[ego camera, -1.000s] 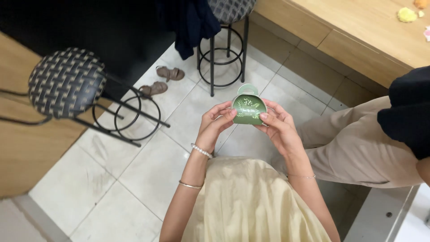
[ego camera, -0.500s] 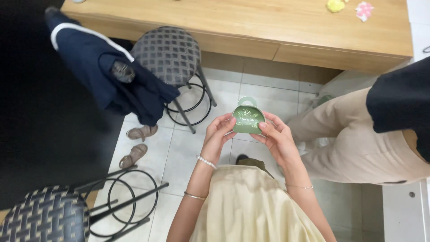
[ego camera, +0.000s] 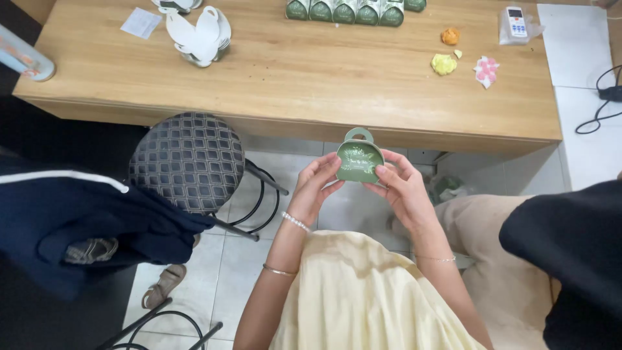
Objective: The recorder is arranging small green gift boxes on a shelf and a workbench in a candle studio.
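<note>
Box pinched between both hands, left, right.

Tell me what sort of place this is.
Probably an informal craft or packing spot in a room, not a factory. A wooden table carries a row of finished green boxes and a stack of white cut-outs; both hands hold another small green box above a tiled floor.

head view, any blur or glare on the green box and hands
Head view: the small green box is sharp enough to show its pale leaf print, left hand and right hand unblurred; even soft light, no glare; wooden table edges bow slightly from lens distortion.
</note>
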